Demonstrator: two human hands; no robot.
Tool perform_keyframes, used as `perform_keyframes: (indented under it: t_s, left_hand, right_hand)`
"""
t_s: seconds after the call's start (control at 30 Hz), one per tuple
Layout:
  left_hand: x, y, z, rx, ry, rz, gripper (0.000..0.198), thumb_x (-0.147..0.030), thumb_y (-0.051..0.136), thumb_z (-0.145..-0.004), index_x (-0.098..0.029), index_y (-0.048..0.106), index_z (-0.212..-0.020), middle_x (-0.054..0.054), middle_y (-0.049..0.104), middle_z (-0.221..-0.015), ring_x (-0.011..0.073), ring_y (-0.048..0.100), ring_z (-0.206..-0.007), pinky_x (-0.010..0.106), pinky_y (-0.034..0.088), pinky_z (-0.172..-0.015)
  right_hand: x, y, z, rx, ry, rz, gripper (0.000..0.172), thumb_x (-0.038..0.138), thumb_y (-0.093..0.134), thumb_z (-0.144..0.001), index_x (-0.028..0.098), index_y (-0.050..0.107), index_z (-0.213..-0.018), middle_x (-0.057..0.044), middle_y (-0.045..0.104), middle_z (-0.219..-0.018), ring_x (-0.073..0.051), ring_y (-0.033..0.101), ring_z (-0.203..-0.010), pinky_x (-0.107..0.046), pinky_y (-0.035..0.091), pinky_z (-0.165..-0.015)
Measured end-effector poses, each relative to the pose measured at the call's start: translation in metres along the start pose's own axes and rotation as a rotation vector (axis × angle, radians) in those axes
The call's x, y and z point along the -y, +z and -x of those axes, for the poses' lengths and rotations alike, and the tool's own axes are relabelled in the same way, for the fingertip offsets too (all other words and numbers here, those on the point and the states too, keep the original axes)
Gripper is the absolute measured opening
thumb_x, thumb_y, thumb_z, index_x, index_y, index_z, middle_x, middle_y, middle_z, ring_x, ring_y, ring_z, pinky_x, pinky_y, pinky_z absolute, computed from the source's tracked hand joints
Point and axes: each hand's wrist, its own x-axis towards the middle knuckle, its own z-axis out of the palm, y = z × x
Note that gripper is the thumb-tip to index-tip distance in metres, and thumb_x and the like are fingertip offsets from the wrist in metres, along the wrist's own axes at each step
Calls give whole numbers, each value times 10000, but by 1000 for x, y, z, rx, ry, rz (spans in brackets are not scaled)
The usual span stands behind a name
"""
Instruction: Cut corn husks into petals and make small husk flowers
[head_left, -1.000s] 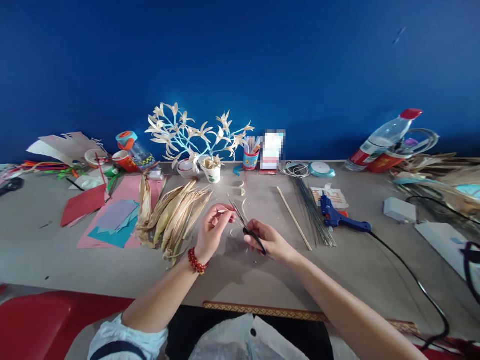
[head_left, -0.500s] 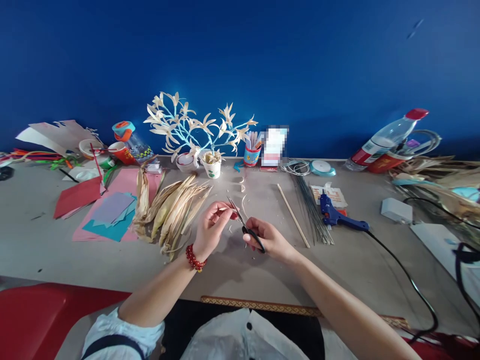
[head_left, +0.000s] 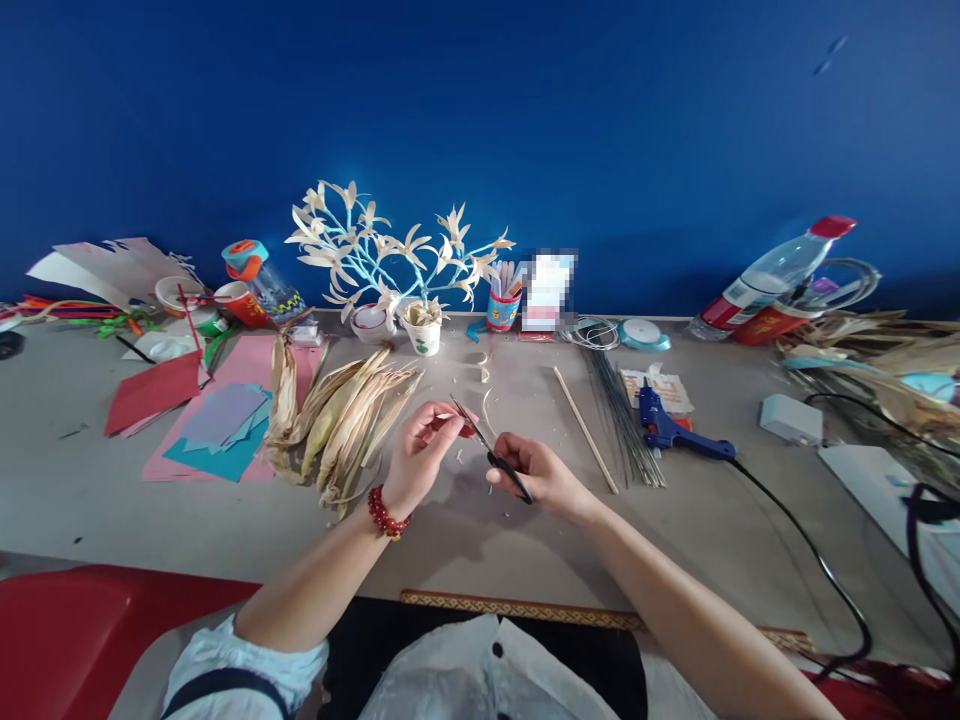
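My right hand (head_left: 536,468) is wrapped round the black handles of a pair of scissors (head_left: 474,418), whose blades point up and left. The blade tips lie at the fingertips of my left hand (head_left: 424,445). That hand is closed in a pinch on a small pale piece of corn husk, mostly hidden by the fingers. Pale curled trimmings (head_left: 484,376) and tiny scraps lie on the table beyond and under the hands. Left of my left hand rests a pile of dried corn husks (head_left: 349,425).
A husk-flower plant in a white cup (head_left: 423,335) stands at the back beside a pen holder (head_left: 503,308). Rightward lie a wooden stick (head_left: 585,430), wires (head_left: 626,425) and a blue glue gun (head_left: 679,432) with its cord. Coloured paper (head_left: 217,440) is at left, a tilted bottle (head_left: 772,285) at right.
The scissor blades have moved slightly left and closed together at my left fingertips. The pale piece in my left hand shows less than before. Both hands otherwise keep nearly the same place.
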Motion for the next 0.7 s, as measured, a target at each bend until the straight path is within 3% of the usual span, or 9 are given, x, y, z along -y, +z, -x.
perform_keyframes:
  t_s: [0.3,0.43,0.57,0.7]
  left_hand:
    - [-1,-1,-1,46,5,62,143,-289,597,-900,-164,639,-846,66,686,-938,170,642,-865,337,551,-833]
    - [-1,-3,-2,43,3,21,144,-280,600,-895,-162,641,-823,60,668,-949,161,643,-842,323,542,-821]
    - [2,-6,-3,9,22,-40,136,-278,595,-897,-164,636,-835,49,659,-931,141,637,-780,301,526,-779]
    - [6,-7,-3,0,37,-36,125,-283,607,-886,-165,606,-844,37,655,-889,129,626,-739,289,517,-748]
  right_hand:
    - [4,-5,1,9,14,34,496,517,802,-636,202,419,-668,95,397,-520,-63,301,-490,-201,193,-447]
    - [2,-10,0,-72,29,152,477,506,777,-663,212,402,-644,100,398,-456,-67,308,-441,-207,189,-437]
    - [6,-18,1,-230,29,465,417,530,712,-725,212,452,-653,64,497,-512,-96,398,-485,-214,261,-483]
    - [11,-17,4,-319,36,953,387,569,671,-752,211,559,-658,8,605,-695,-120,471,-553,-243,223,-501]
